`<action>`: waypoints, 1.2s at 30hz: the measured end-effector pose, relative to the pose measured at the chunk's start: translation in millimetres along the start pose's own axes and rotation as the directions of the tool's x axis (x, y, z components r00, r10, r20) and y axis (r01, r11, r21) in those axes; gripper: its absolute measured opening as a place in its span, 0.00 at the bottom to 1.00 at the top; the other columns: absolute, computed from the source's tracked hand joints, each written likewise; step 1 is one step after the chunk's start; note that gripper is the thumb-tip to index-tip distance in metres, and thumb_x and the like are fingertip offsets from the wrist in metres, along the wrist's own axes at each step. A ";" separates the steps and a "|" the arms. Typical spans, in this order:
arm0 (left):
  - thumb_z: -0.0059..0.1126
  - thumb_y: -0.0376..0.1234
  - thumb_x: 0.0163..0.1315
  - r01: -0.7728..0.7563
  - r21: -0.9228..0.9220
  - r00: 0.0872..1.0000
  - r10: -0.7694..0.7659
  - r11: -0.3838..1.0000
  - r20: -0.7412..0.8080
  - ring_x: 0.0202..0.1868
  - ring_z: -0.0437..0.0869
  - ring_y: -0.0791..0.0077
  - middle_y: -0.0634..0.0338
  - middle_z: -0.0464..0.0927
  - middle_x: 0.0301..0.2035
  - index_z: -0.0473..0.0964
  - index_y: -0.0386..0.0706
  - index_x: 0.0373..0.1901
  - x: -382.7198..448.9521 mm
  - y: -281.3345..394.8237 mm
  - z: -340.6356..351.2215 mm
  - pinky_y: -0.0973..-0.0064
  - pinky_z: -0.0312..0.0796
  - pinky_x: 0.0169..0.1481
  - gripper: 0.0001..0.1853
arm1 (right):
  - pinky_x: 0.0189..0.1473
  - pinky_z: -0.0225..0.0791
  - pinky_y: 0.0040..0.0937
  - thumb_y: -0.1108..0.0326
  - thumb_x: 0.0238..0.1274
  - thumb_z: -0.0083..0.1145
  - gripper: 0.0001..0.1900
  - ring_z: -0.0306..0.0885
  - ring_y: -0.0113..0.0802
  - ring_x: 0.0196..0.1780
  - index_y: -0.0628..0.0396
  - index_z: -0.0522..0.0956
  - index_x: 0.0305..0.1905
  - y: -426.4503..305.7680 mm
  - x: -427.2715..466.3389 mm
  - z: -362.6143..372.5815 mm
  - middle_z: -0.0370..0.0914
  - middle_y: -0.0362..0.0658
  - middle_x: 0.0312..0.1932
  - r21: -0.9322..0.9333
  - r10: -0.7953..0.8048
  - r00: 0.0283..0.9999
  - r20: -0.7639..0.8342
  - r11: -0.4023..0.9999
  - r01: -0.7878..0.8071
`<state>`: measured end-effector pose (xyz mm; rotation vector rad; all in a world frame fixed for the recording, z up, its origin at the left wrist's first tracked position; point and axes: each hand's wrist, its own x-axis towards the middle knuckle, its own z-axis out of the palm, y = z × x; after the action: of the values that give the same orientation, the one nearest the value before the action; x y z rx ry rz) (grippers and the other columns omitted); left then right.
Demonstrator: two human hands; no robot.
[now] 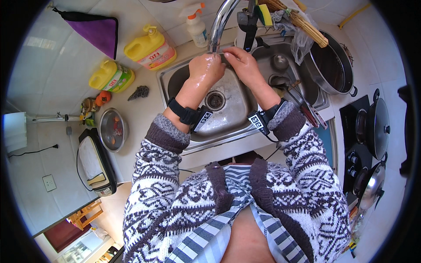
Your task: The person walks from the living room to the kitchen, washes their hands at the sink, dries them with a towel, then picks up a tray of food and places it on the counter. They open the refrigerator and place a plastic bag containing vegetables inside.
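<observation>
Beneath the spout of a chrome faucet (219, 26), my left hand (208, 67) is wet and curled, knuckles up; its palm is hidden. A little water shows at the spout's mouth. My right hand (241, 64) is just right of the spout, thumb apart from the bent fingers, with nothing visible in it. Both hands are over the left basin of a stainless steel sink (230, 113), above and beyond its drain strainer (215, 100). A black strap with a marker tag is on each wrist.
Ladles and other utensils (304, 98) lean in the right basin beside a large pot (332, 65). Yellow detergent jugs (153, 49), a spray bottle (197, 31) and a steel bowl (112, 130) holding food pieces are left. A cooktop with a lidded pan (378, 125) is right.
</observation>
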<state>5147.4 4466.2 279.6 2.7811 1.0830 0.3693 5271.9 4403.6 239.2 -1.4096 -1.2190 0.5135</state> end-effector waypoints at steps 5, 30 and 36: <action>0.53 0.39 0.51 -0.068 -0.028 0.997 0.067 0.997 -0.030 0.30 0.82 0.53 0.51 0.80 0.25 0.80 0.44 0.26 -5.8 2.6 -5.5 0.60 0.73 0.35 0.10 | 0.50 0.64 0.29 0.62 0.64 0.46 0.14 0.74 0.32 0.48 0.60 0.75 0.47 -12.9 -4.7 10.5 0.77 0.47 0.43 0.109 -0.118 0.992 0.050 0.988 0.112; 0.63 0.29 0.37 -0.766 0.069 0.577 0.731 0.639 -0.364 0.54 0.72 0.60 0.53 0.71 0.51 0.68 0.43 0.53 -42.7 -12.6 -15.1 0.60 0.62 0.60 0.34 | 0.43 0.69 0.32 0.56 0.63 0.50 0.16 0.75 0.29 0.44 0.58 0.75 0.42 23.0 16.5 31.3 0.77 0.43 0.40 0.717 -0.011 0.744 0.668 0.281 -0.638; 0.65 0.31 0.34 -0.695 -0.026 0.719 0.695 0.719 -0.007 0.46 0.78 0.58 0.55 0.77 0.43 0.70 0.43 0.51 -28.9 9.4 -17.3 0.66 0.68 0.52 0.34 | 0.43 0.70 0.33 0.56 0.62 0.50 0.15 0.75 0.32 0.44 0.59 0.76 0.41 20.7 3.0 46.3 0.77 0.44 0.39 0.691 -0.084 0.702 0.707 0.295 -0.660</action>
<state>5128.1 4440.3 293.1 3.0519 -0.0445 0.4388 5241.2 4431.1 209.4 -0.3590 -0.7818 1.8132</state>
